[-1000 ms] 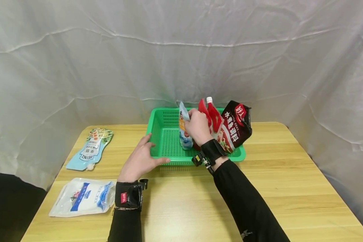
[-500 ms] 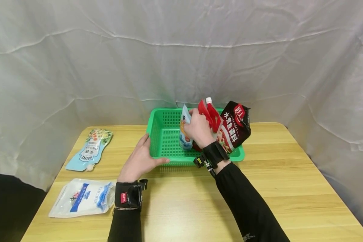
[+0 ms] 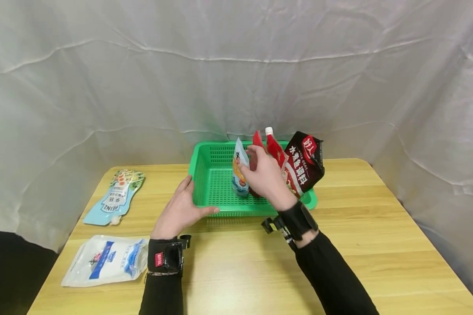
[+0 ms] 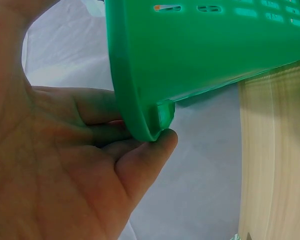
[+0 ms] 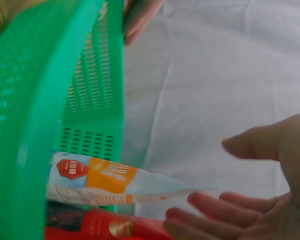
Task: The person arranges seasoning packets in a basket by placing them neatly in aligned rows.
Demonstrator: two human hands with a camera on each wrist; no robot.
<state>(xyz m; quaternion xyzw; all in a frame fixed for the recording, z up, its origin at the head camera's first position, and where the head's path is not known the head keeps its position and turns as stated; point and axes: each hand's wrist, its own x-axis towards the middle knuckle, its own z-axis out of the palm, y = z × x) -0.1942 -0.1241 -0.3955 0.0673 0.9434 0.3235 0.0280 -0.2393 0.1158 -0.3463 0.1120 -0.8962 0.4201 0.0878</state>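
Observation:
A green plastic basket (image 3: pixel 214 183) stands at the back middle of the wooden table. Upright in its right half are a light blue and orange pouch (image 3: pixel 239 168), a red spouted pouch (image 3: pixel 275 146) with a white cap, and a dark packet (image 3: pixel 305 164). My right hand (image 3: pixel 260 170) hovers just in front of the blue pouch, its fingers loose. In the right wrist view the pouch's tip (image 5: pixel 110 180) lies near my spread right hand (image 5: pixel 250 200), not pinched. My left hand (image 3: pixel 183 210) rests flat against the basket's front left corner (image 4: pixel 200 55), with the left hand's thumb (image 4: pixel 145 160) under the rim.
A light blue Heinz pouch (image 3: pixel 116 197) lies at the table's left edge. A white and blue bag (image 3: pixel 106 260) lies nearer me on the left. White cloth hangs behind and around the table (image 3: pixel 378 227).
My right hand has let go of the blue pouch and drawn back toward me. The pouch stays upright in the basket. My left hand has stayed on the basket corner.

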